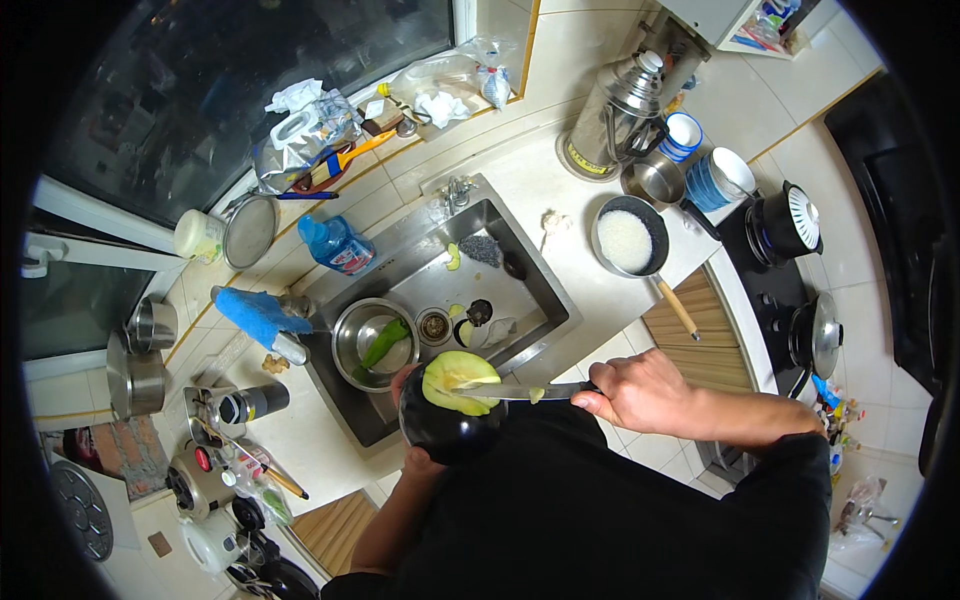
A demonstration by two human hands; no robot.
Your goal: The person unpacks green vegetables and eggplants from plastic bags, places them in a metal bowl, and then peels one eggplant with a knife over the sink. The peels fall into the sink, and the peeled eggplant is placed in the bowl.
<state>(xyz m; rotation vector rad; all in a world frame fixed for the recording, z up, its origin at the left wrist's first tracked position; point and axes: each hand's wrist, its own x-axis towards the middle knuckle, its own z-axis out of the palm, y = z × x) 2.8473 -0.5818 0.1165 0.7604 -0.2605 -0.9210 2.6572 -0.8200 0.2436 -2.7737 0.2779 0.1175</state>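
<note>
In front of my body, above the near edge of the sink (555,325), my left hand (420,462) cups a large round eggplant (440,428) with glossy dark skin. Its pale green flesh (455,372) is bared on top. The eggplant hides most of that hand's fingers. My right hand (640,392) is closed round the handle of a kitchen knife (530,391), whose blade lies across the bared flesh. A small pale scrap (537,395) clings to the blade. Beneath, a steel bowl (345,325) holding a green pepper (386,344) stands in the sink.
Pale scraps, a dark scouring pad (482,250) and a drain (435,326) are in the sink. A blue detergent bottle (338,245) stands behind it. To the right are a pot of white rice (625,240), a steel thermos (615,115), stacked bowls (720,178) and a stove (775,290).
</note>
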